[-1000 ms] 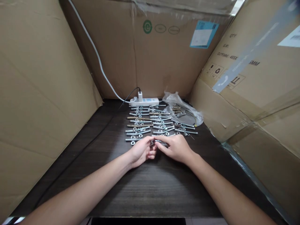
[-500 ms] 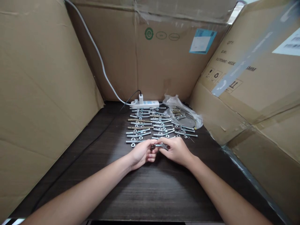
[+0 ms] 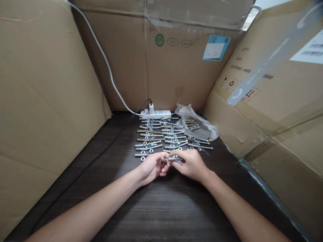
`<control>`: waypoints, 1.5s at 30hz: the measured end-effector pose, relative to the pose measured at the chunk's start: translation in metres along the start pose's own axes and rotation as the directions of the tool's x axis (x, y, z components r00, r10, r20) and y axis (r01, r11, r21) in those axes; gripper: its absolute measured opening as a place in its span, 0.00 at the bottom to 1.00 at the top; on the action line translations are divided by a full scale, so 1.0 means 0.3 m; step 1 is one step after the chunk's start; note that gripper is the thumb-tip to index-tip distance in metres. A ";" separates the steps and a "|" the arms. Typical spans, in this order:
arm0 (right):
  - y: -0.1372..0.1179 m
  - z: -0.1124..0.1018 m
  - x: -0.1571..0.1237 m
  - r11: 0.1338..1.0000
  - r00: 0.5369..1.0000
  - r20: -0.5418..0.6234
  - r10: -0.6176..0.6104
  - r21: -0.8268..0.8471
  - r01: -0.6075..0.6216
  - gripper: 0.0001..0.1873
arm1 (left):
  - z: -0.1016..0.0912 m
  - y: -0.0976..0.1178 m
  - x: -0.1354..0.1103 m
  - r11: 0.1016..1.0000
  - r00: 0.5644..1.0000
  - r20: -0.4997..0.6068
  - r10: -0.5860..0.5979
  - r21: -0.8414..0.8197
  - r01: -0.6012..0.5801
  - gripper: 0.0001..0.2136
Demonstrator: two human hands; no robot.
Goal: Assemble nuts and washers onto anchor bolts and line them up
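Observation:
Both hands meet at the middle of a dark wooden table (image 3: 161, 205). My right hand (image 3: 192, 165) pinches a silver bolt (image 3: 174, 158) lying level between the two hands. My left hand (image 3: 151, 167) is closed round the bolt's left end, where a small nut or washer sits; I cannot make out which. Just beyond the fingers, rows of silver bolts with washers and nuts (image 3: 161, 136) are laid out on the table.
A clear plastic bag (image 3: 195, 122) with more bolts lies at the back right. A white power strip (image 3: 155, 113) with a white cable (image 3: 106, 64) sits against the back. Cardboard boxes (image 3: 42, 94) wall in the table on the left, back and right.
The hands stay together on the bolt, with only slight finger shifts. The camera has tipped a little, so the scene sits lower in view.

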State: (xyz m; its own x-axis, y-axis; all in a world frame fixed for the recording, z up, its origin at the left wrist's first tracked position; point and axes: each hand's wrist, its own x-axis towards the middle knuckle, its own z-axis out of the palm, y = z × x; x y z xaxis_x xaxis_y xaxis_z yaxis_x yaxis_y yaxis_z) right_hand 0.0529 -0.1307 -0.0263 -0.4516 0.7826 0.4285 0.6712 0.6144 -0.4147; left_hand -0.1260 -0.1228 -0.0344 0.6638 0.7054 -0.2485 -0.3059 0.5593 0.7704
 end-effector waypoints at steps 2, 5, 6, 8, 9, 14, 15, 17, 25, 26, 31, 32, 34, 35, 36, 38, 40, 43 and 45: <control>-0.001 -0.001 0.001 1.000 1.000 -0.011 -0.001 -0.002 0.001 0.10 | -0.001 -0.002 0.000 1.000 1.000 0.004 0.007 0.018 -0.008 0.06; -0.005 -0.003 0.003 1.000 1.000 -0.010 0.002 0.018 -0.001 0.09 | -0.002 -0.003 -0.001 0.999 1.000 -0.011 0.004 0.049 -0.003 0.05; -0.007 -0.004 0.003 1.000 1.000 -0.008 0.003 0.026 -0.003 0.09 | -0.002 -0.003 -0.002 0.999 1.000 -0.016 0.001 0.049 0.000 0.06; -0.008 -0.004 0.004 0.999 1.000 -0.006 0.008 0.036 -0.008 0.08 | 0.000 -0.001 -0.004 0.999 1.000 -0.020 -0.004 0.035 0.004 0.06; -0.009 -0.004 0.003 0.999 1.000 -0.007 0.009 0.039 -0.009 0.08 | 0.001 0.000 -0.005 1.000 1.000 -0.021 -0.001 0.029 0.001 0.05; -0.005 -0.001 0.002 0.999 1.000 -0.022 -0.003 0.037 0.004 0.09 | 0.004 0.000 -0.004 0.998 0.999 -0.039 0.007 0.070 -0.004 0.04; -0.004 0.000 0.002 0.999 1.000 -0.018 -0.004 0.038 0.005 0.09 | 0.004 0.000 -0.003 0.997 0.999 -0.043 0.004 0.073 -0.001 0.05; -0.002 0.000 0.003 0.999 1.000 -0.005 -0.002 0.039 0.002 0.10 | 0.002 0.001 -0.001 0.998 0.999 -0.044 -0.004 0.063 0.006 0.06; -0.012 -0.003 0.007 0.999 0.997 0.056 0.053 0.005 -0.054 0.11 | -0.002 0.017 -0.007 0.995 0.997 0.010 -0.080 -0.067 0.081 0.04; -0.014 -0.002 0.008 0.998 0.996 0.066 0.059 0.009 -0.060 0.11 | -0.001 0.017 -0.008 0.994 0.996 0.013 -0.085 -0.064 0.085 0.05; -0.017 -0.004 0.011 0.996 0.990 0.117 0.078 0.025 -0.081 0.13 | 0.004 0.015 -0.010 0.993 0.993 -0.013 -0.114 -0.024 0.114 0.06; -0.019 -0.006 0.012 0.996 0.990 0.118 0.081 0.024 -0.085 0.13 | 0.004 0.014 -0.009 0.992 0.992 -0.025 -0.122 -0.017 0.122 0.05; -0.024 -0.010 0.014 0.995 0.989 0.114 0.091 0.023 -0.094 0.11 | 0.003 0.014 -0.008 0.991 0.990 -0.043 -0.136 -0.005 0.136 0.05; -0.028 -0.012 0.015 0.995 0.989 0.114 0.096 0.023 -0.099 0.11 | 0.003 0.014 -0.007 0.990 0.989 -0.048 -0.143 -0.004 0.143 0.05; -0.031 -0.015 0.015 0.994 0.988 0.115 0.101 0.023 -0.105 0.11 | 0.001 0.014 -0.006 0.988 0.987 -0.050 -0.151 -0.008 0.151 0.05; -0.037 -0.018 0.017 0.993 0.987 0.120 0.110 0.019 -0.113 0.12 | -0.002 0.014 -0.006 0.986 0.984 -0.053 -0.168 -0.026 0.166 0.07; -0.040 -0.020 0.017 0.992 0.985 0.126 0.121 0.009 -0.123 0.12 | -0.004 0.013 -0.006 0.984 0.983 -0.052 -0.176 -0.038 0.175 0.08; -0.041 -0.022 0.017 0.991 0.982 0.138 0.130 0.006 -0.132 0.09 | -0.006 0.011 -0.007 0.989 0.989 -0.041 -0.144 -0.034 0.143 0.05; -0.042 -0.026 0.018 0.992 0.982 0.147 0.121 0.012 -0.124 0.06 | -0.006 0.009 -0.008 0.994 0.993 -0.039 -0.110 -0.033 0.109 0.06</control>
State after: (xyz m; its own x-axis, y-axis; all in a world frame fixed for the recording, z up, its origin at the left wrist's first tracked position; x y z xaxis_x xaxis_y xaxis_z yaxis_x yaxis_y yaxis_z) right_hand 0.0466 -0.1348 -0.0126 -0.4486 0.8574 0.2523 0.7148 0.5136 -0.4746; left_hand -0.1296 -0.1222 -0.0326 0.6660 0.6562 -0.3547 -0.2541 0.6466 0.7193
